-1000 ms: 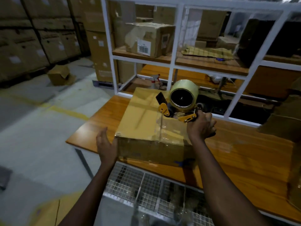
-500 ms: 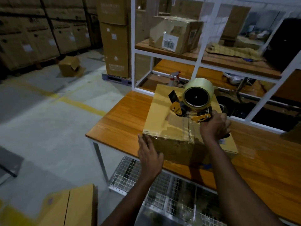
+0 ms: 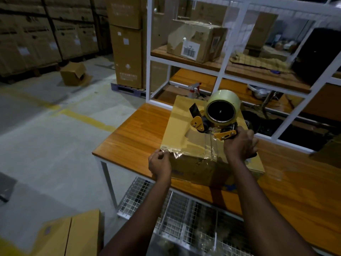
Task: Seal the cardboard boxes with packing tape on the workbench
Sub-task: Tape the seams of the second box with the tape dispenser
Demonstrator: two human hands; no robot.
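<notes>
Warehouse w/ concrete floor, wooden worktop on white frame. Nearest: wire-mesh shelf under worktop's near edge. Box sits at worktop's near edge, toward left corner. L hand at box's near-left top corner, fingers pinched closed on crinkled loose end of clear tape running across box's near top edge. R hand over box top, fist wrapped tight round handle of tape gun; roll faces camera, gun resting on box. Beyond far edge: white rack w/ labelled carton; stacked cartons on floor.
</notes>
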